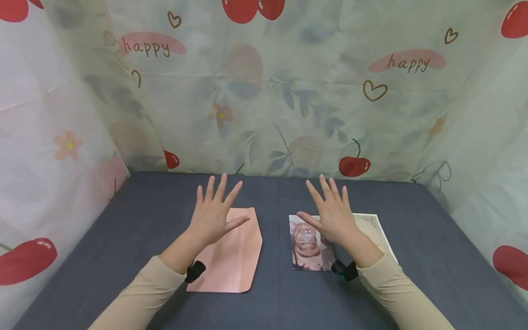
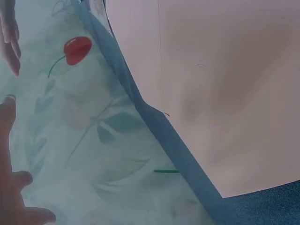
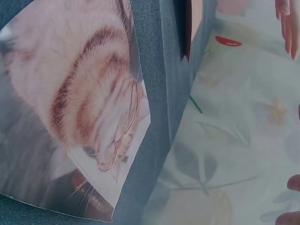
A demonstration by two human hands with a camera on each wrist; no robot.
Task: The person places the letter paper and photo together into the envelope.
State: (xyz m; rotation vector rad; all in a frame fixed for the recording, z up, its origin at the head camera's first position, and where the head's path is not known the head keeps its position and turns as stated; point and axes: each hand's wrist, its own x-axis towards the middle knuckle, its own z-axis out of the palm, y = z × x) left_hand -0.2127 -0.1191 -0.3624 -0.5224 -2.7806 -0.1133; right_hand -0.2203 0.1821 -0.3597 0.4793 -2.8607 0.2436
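In the head view my left hand [image 1: 210, 220] is raised with its fingers spread, over a pink envelope [image 1: 235, 256] that lies on the dark table. The envelope's tapered flap side faces right. My right hand [image 1: 335, 219], fingers also spread, hovers above a cat photo [image 1: 307, 247] and a cream card [image 1: 369, 227] with a thin ornamental corner. The hand and forearm hide parts of the photo and card. Neither hand holds anything. The left wrist view shows the envelope [image 2: 225, 70] close up; the right wrist view shows the photo [image 3: 93, 84] of a striped cat.
A dark grey cloth [image 1: 276, 302] covers the table. Behind it hangs a pale curtain [image 1: 272, 101] printed with cherries, flowers, hearts and the word "happy", which also runs along both sides. Small black wrist cameras [image 1: 195, 271] are strapped to both wrists.
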